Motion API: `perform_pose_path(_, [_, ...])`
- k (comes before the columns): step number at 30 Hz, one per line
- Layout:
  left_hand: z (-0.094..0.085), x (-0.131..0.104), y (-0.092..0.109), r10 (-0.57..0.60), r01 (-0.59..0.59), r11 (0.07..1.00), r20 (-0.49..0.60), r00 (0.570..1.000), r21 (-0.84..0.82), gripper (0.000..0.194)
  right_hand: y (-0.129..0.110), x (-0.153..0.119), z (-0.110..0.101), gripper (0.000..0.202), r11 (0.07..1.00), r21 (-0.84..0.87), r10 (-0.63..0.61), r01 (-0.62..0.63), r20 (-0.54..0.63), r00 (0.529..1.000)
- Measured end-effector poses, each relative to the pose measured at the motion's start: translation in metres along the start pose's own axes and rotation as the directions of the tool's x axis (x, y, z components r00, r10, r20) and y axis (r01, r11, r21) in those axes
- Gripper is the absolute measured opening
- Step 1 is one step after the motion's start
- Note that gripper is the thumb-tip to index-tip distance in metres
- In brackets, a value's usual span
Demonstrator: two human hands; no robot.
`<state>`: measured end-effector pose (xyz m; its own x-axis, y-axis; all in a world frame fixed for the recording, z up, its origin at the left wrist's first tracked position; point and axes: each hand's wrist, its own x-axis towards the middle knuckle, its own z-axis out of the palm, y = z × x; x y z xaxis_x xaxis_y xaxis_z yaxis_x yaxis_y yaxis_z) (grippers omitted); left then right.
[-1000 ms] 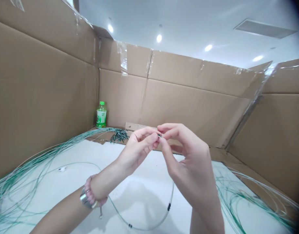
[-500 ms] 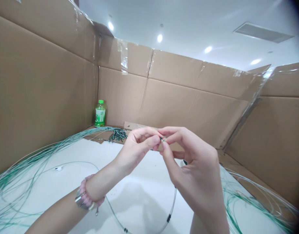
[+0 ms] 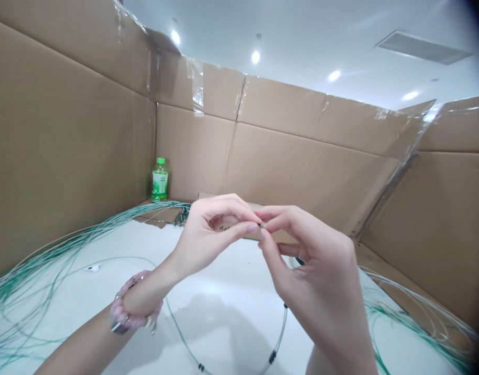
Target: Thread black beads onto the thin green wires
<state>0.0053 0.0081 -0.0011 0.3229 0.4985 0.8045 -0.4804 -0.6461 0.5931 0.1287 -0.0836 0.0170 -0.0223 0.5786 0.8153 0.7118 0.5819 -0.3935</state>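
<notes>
In the head view, my left hand (image 3: 206, 234) and my right hand (image 3: 319, 260) meet at the centre, raised over the white table. Thumb and forefinger of each are pinched together on a tiny greenish wire end (image 3: 261, 225), most of it hidden by the fingertips. Below them curves a thin grey-green cable (image 3: 280, 333) with small black bands, its right side passing up behind my right hand. A dark green bit shows beside the right palm. My left wrist wears a pink beaded bracelet (image 3: 124, 312).
Bundles of green and white wires (image 3: 36, 271) lie along the left, with more wires (image 3: 415, 317) at the right. A green bottle (image 3: 160, 182) stands in the back left corner. Cardboard walls (image 3: 302, 161) enclose the white table (image 3: 223, 291). A small white object (image 3: 94, 268) lies at left.
My left hand has shifted slightly left and its wrist has turned, with the fingertips still at the right hand's. Less of the small piece shows between them. My right hand is nearly unmoved.
</notes>
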Motion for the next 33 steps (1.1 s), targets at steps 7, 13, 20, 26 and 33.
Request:
perform_pose_path(7, [0.006,-0.002,-0.002,0.003,-0.005,0.997,-0.032,0.999,-0.073,0.009,-0.003,0.0,-0.002,0.013,1.0,0.03,0.006,-0.006,0.007,1.0])
perform_pose_path(13, [0.011,-0.003,-0.003,0.014,-0.02,0.995,-0.061,0.998,-0.1,0.01,-0.001,0.0,-0.002,0.015,0.999,0.033,-0.003,0.003,0.0,1.0])
perform_pose_path(20, [0.014,-0.005,-0.005,0.053,-0.059,0.996,-0.089,0.995,-0.073,0.008,-0.002,-0.002,-0.004,0.016,0.999,0.046,0.015,-0.015,-0.002,1.0])
perform_pose_path(26, [0.004,-0.004,-0.003,0.114,-0.11,0.985,-0.016,0.993,0.135,0.007,-0.002,-0.004,-0.006,0.016,0.993,-0.108,-0.053,0.051,-0.014,0.998])
perform_pose_path(33, [-0.01,0.002,0.004,-0.021,0.009,0.987,0.076,0.997,0.158,0.003,0.004,0.001,-0.011,0.014,0.989,-0.139,0.065,-0.054,0.08,0.995])
